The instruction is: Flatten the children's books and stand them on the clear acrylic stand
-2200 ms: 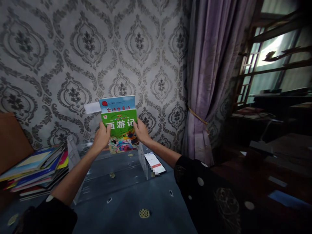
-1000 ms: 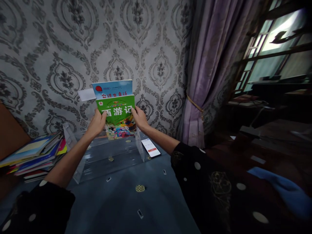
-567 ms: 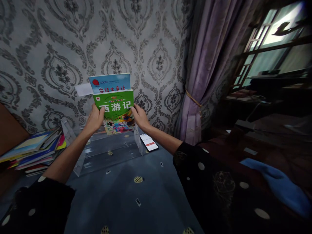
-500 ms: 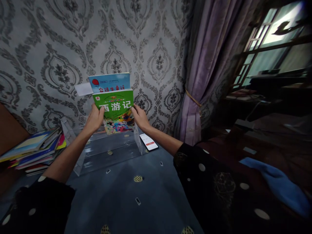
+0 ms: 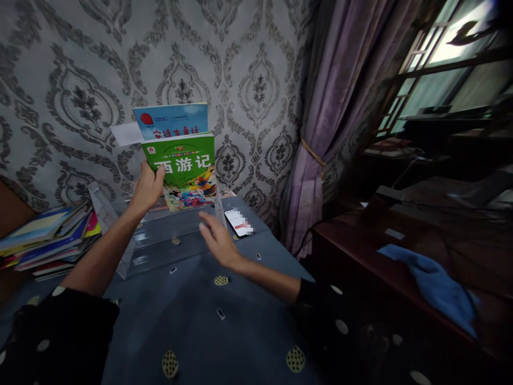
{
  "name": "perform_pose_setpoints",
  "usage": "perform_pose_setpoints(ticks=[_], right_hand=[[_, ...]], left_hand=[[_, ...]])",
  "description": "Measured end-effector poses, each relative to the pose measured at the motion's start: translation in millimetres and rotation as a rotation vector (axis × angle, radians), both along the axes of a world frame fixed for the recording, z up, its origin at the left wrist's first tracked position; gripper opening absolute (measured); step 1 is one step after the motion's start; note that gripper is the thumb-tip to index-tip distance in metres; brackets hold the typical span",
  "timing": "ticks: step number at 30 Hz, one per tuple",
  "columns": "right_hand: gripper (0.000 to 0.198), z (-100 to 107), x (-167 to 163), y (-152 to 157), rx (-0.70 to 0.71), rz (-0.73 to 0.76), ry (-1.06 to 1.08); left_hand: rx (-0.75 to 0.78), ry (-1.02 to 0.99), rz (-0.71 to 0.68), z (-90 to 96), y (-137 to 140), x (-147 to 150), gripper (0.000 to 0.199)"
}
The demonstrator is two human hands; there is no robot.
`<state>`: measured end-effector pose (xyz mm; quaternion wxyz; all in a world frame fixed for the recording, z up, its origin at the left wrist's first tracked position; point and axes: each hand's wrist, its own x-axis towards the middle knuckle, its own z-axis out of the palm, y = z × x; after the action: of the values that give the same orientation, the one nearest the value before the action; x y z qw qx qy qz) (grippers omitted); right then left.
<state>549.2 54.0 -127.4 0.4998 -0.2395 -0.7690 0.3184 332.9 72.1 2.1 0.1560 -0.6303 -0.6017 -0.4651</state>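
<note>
Fingers point(image 5: 160, 174) of our left hand point(image 5: 147, 187) grasp a green book point(image 5: 178, 145) by its 9 o'clock edge in the head view, thumb across the cover; whether they grip anything more, we cannot tell. Taking the green book as the centre of our clock, we have the right hand point(image 5: 218, 240) at 5 o'clock, its fingers released and spread, apart from the cover. The green book is held up slightly tilted, with white characters above a colourful picture. A blue book point(image 5: 176, 117) shows behind it at 12 o'clock, lettered in red, and a white flap point(image 5: 125, 134) juts out at 10 o'clock. At 6 o'clock a clear rack point(image 5: 106, 211) stands on the blue surface point(image 5: 256, 305), near our right hand. A phone point(image 5: 233, 221) lies at 4 o'clock, just outside the rack. At 8 o'clock we see a pile of books point(image 5: 48, 232); a purple curtain point(image 5: 320, 117) hangs towards 3 o'clock; a blue cloth point(image 5: 433, 283) lies between 3 and 4 o'clock, well apart.
</note>
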Motion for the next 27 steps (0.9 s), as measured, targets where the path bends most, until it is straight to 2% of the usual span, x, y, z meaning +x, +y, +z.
perform_pose_setpoints(ticks=[5,12,16,21,24,27], right_hand=[[0.035,-42.8,-7.9,-43.7,-0.126,0.141,-0.156],[0.032,-77.2,-10.7,-63.6,-0.190,0.154,-0.254],[0.031,-85.9,-9.0,-66.3,-0.171,0.166,-0.290],[0.030,-86.2,-7.8,-64.3,-0.187,0.173,-0.278],[0.031,-88.1,-7.5,-61.9,-0.185,0.188,-0.263],[0.033,-90.6,-6.4,-60.5,-0.190,0.194,-0.235]], left_hand=[[-0.003,-0.019,0.034,-1.7,-7.8,6.8,0.052],[0.024,0.016,-0.003,-9.6,-15.0,9.8,0.065],[0.032,0.037,-0.020,-13.9,-15.3,9.8,0.064],[0.053,0.037,-0.047,-19.0,-20.2,11.0,0.066],[0.058,0.045,-0.040,-31.6,-25.8,8.7,0.063],[0.024,0.089,0.052,-52.7,-33.6,3.0,0.064]])
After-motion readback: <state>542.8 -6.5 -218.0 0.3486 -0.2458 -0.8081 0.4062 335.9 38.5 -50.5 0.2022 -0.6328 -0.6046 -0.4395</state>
